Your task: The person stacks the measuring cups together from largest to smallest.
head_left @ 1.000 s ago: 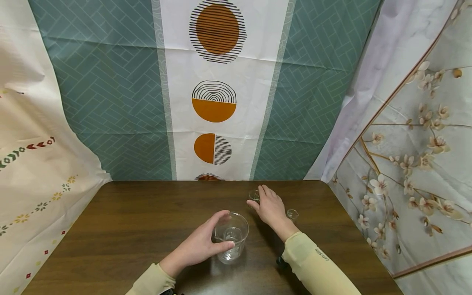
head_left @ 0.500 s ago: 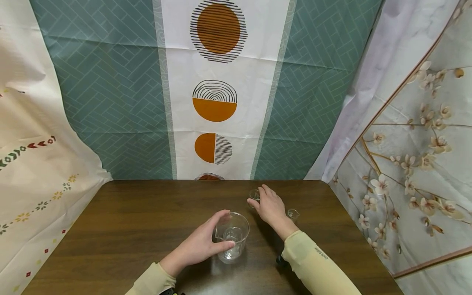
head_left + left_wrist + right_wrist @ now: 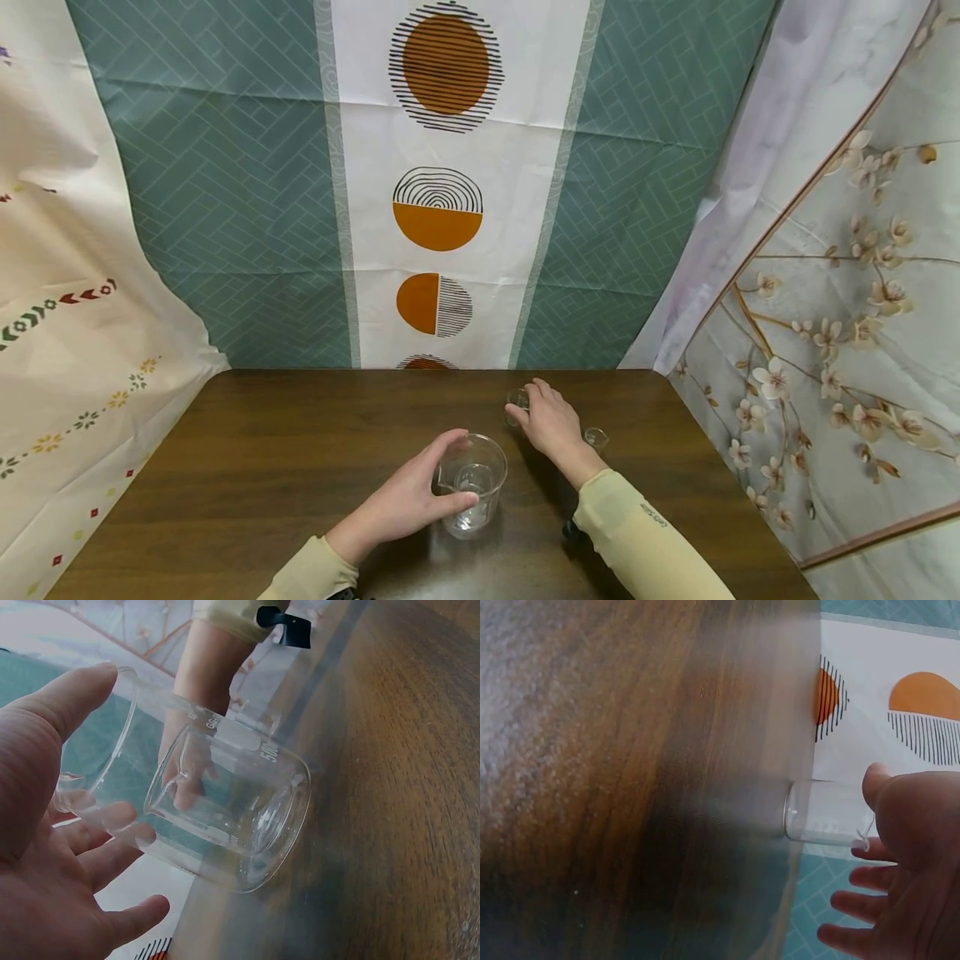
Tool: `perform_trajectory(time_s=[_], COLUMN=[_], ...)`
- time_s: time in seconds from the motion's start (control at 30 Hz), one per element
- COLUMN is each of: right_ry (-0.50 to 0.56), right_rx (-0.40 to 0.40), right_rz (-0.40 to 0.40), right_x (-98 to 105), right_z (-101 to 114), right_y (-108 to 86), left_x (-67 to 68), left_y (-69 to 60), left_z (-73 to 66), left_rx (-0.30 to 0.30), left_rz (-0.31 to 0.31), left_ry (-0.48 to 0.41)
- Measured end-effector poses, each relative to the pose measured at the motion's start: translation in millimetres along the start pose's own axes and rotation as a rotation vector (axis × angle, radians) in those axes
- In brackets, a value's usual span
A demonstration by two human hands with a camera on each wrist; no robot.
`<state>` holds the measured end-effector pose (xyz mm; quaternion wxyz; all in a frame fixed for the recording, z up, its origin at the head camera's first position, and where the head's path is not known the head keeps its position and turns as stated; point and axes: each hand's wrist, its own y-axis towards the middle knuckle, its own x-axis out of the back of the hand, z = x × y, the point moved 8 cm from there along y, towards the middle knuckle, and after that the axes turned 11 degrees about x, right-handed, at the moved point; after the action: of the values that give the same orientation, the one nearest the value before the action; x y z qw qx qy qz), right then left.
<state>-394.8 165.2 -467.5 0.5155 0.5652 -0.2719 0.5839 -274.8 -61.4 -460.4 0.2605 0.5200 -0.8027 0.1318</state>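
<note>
My left hand (image 3: pixel 408 496) grips a large clear glass beaker (image 3: pixel 501 467) near its rim, thumb on one side and fingers on the other. Inside it stands a smaller beaker (image 3: pixel 196 784), seen through the wall in the left wrist view. The large beaker is upright on the table. Further back, my right hand (image 3: pixel 551 421) holds a small glass beaker (image 3: pixel 826 814) by its upper end, between thumb and forefinger; the other fingers are spread. That beaker stands on the table, partly hidden by the hand in the head view.
Another tiny glass beaker (image 3: pixel 596 437) stands just right of my right wrist. The brown wooden table (image 3: pixel 262 467) ends at a patterned curtain (image 3: pixel 442 292) behind, with floral cloth (image 3: pixel 825 350) along the right side.
</note>
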Motion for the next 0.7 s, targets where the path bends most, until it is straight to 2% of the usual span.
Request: perform_trajectory(time_s=[0.7], right_ry=[0.019], right_rx=[0.012], right_rz=[-0.012], right_x=[-1.8], right_z=[2.8], right_y=[4.1], left_x=[1.0], left_y=[-1.1], left_z=[-0.7], left_rx=[-0.008], left_rz=[0.001], left_ry=[0.001])
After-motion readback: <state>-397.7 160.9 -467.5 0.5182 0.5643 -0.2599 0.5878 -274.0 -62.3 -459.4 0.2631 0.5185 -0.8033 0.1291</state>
